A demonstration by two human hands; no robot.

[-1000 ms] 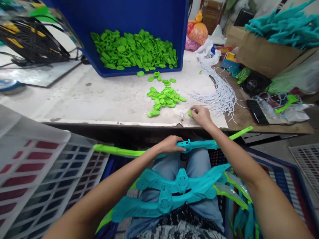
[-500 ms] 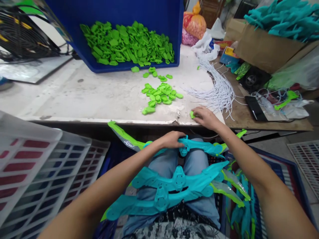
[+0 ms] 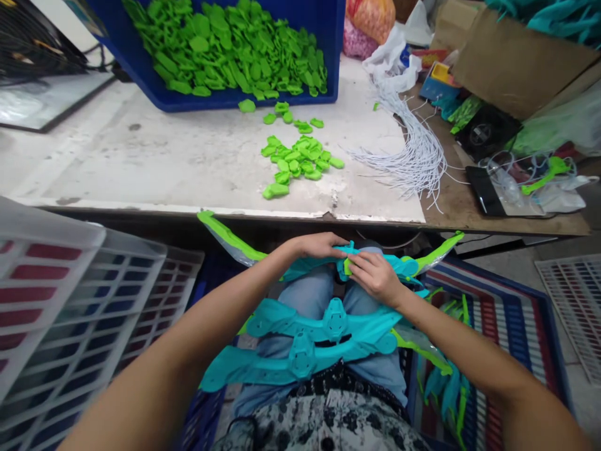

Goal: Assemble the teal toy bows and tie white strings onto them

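A teal toy bow with lime-green limbs (image 3: 406, 265) lies across my knees below the table edge. My left hand (image 3: 315, 245) grips its teal middle from the left. My right hand (image 3: 374, 275) pinches a small green plastic piece (image 3: 348, 266) against that middle part. Two more teal bow bodies (image 3: 323, 341) rest on my lap, nearer my waist. A loose heap of small green pieces (image 3: 297, 161) lies on the white table (image 3: 154, 169) above my hands.
A blue bin (image 3: 328, 56) full of green pieces stands at the table's back. White cords (image 3: 416, 156) lie to the right, beside a cardboard box (image 3: 511, 62) and a phone (image 3: 483, 191). Plastic crates (image 3: 84, 313) stand at my left; a crate with bows (image 3: 446, 382) is at my right.
My right hand lifted a green piece off the table's front edge and brought it down to the bow's middle. The bow tilted slightly in my left hand.
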